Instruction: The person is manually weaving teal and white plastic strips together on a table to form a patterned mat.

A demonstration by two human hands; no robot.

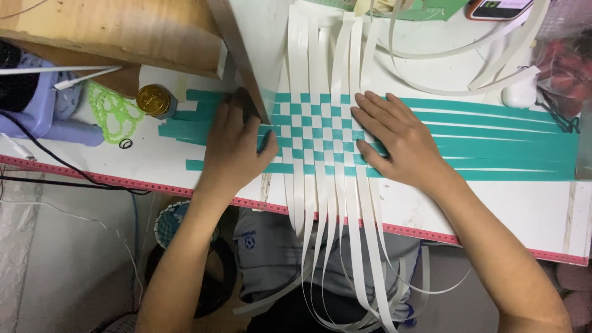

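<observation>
teal and white woven strip mat (314, 132) on white table (524, 203); left hand (234, 148) and right hand (394, 139) press open-palmed on mat's opposite edges.

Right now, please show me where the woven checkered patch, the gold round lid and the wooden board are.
woven checkered patch (316, 132): head view, centre of the teal and white weave.
gold round lid (153, 99): head view, top face.
wooden board (111, 28): head view, flat upper surface.
</observation>
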